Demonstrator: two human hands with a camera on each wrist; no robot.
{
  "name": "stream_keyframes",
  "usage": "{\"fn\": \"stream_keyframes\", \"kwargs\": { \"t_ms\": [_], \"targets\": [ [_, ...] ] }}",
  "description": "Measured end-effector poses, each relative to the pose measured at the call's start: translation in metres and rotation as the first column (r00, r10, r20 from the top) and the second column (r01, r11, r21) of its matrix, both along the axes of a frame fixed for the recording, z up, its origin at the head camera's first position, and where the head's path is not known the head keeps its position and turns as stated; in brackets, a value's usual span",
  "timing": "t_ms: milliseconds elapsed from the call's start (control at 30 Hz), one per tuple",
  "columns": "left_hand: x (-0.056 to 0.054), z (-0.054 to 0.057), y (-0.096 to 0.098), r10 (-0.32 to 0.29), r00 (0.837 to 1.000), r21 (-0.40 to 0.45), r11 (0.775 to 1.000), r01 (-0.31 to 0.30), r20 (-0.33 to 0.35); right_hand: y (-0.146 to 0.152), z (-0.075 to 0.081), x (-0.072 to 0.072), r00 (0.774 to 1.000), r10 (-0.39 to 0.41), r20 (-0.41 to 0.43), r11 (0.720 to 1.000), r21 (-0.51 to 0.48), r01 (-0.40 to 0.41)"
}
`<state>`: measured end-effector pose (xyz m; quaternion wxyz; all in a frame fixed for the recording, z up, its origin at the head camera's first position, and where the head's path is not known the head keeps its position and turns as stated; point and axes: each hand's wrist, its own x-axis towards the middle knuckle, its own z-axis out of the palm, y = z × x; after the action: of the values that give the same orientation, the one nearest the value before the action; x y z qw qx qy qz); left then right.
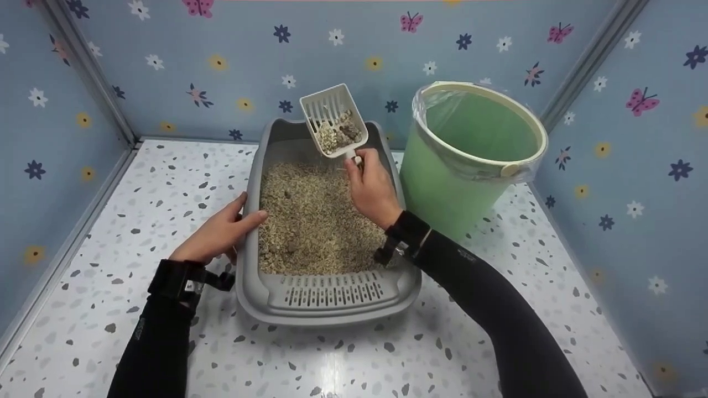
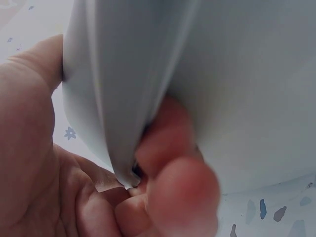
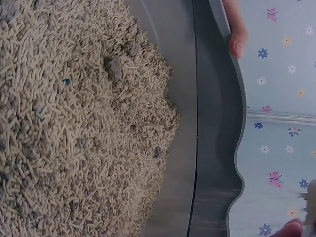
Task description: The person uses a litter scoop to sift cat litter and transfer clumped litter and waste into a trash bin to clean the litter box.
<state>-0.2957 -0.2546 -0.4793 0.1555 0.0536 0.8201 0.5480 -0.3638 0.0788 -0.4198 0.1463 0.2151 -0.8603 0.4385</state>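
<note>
My right hand (image 1: 376, 190) pinches the short handle of a white slotted litter scoop (image 1: 321, 113), raised over the back end of a grey litter box (image 1: 332, 314). Pale pellets and darker clumps (image 1: 340, 132) lie in the scoop, with fine bits dropping below it. Tan pellet litter (image 1: 315, 221) fills the box, and a grey clump (image 3: 114, 68) shows among it in the right wrist view. On the box's left side, my left hand (image 1: 218, 232) grips the rim (image 2: 123, 74). Its thumb lies over the top and its fingers (image 2: 182, 197) curl underneath.
A green bin (image 1: 442, 188) with a clear plastic liner (image 1: 423, 113) stands close to the box's right side. Blue flowered walls (image 1: 232, 33) enclose the back and both sides. The floor (image 1: 166, 193) is white with grey specks.
</note>
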Motion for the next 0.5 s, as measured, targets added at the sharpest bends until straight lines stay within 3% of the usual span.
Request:
{"fn": "stream_keyframes", "kwargs": {
  "t_ms": [133,233,367,500],
  "targets": [
    [0.000,0.000,0.001,0.002,1.000,-0.001,1.000,-0.002,0.000,0.007,0.007,0.002,0.992,0.026,0.124,0.992,0.117,-0.040],
    [0.001,0.000,0.002,0.007,1.000,0.000,1.000,-0.007,0.003,0.014,0.019,0.003,0.963,0.035,0.266,0.958,0.266,-0.109],
    [0.001,0.001,0.001,0.010,1.000,0.002,1.000,-0.010,0.009,0.023,0.033,0.002,0.923,0.035,0.383,0.843,0.485,-0.233],
    [0.002,0.001,0.001,-0.002,1.000,0.010,1.000,0.002,0.007,0.029,0.041,0.001,0.907,0.035,0.420,0.715,0.623,-0.317]
  ]
}}
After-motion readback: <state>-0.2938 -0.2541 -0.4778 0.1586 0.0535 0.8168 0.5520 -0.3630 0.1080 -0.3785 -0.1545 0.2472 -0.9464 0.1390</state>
